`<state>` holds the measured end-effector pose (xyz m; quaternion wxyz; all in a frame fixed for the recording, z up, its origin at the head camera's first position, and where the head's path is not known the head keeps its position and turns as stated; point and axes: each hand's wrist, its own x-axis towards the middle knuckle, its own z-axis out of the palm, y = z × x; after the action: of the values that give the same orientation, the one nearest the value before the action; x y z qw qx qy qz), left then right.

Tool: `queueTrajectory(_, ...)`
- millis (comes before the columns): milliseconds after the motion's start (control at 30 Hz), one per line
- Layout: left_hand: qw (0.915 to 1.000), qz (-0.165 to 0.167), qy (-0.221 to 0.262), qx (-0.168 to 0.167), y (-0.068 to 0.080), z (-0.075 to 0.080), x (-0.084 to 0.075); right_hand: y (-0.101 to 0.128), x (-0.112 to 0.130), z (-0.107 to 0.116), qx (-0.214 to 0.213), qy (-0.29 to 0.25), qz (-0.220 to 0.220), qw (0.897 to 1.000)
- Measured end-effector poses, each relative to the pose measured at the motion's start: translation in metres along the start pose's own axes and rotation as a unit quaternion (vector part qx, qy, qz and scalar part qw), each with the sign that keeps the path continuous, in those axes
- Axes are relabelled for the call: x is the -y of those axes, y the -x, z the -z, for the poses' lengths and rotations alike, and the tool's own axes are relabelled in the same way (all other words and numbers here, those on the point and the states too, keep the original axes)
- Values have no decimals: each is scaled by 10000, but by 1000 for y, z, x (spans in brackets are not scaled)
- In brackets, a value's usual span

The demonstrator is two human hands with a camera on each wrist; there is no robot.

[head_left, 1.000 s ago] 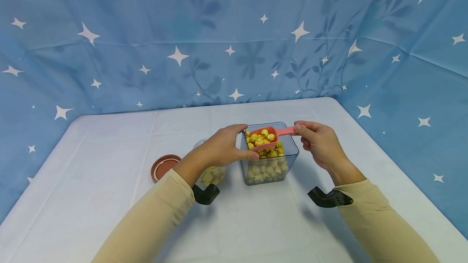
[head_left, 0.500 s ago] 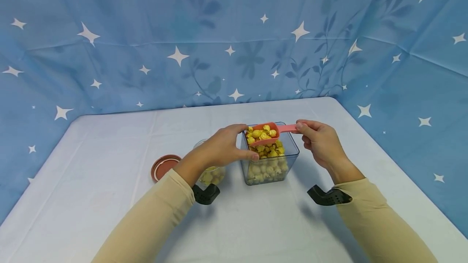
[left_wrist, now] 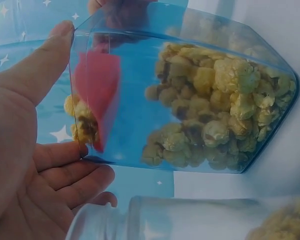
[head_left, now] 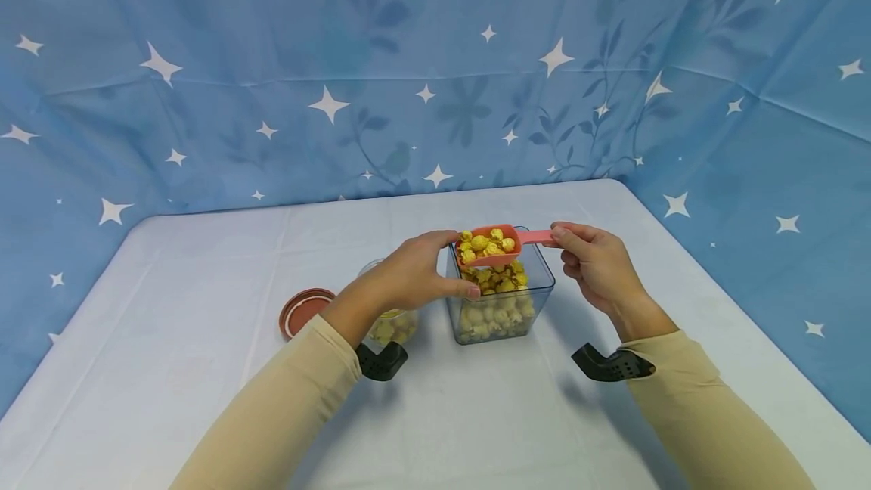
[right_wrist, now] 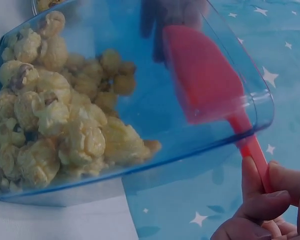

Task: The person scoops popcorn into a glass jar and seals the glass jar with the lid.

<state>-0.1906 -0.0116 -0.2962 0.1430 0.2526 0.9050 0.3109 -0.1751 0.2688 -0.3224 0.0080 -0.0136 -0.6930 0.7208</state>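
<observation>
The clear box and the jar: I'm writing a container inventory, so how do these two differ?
The clear box has flat sides and corners, while the jar is round. The box looks wider than the jar. The left hand grips the box at its rim, while the jar stands ungripped, partly hidden in the head view. Both are see-through, stand upright and hold popcorn.

1 transparent, tapered, square-mouthed plastic box (head_left: 538,304) is finished smooth and glossy; 1 pink, long-handled plastic scoop (head_left: 532,237), smooth. A rough, knobbly surface is shown by yellow popcorn balls (head_left: 502,277). Matt, creased cloth is seen in the white tablecloth (head_left: 190,354), blue star-printed backdrop (head_left: 272,165) and beige sleeves (head_left: 275,407).
</observation>
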Motion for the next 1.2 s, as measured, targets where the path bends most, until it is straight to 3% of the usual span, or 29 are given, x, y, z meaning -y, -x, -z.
queueTrajectory(233,10000,10,17,-1,-1,-1,0,-2,-1,-4,32,190,28,9998)
queueTrajectory(733,10000,79,15,-44,1,1,4,4,6,7,172,-439,51,9989)
queueTrajectory(1200,9967,-248,342,-687,26,18,27,12,20,-10,358,-622,539,9960)
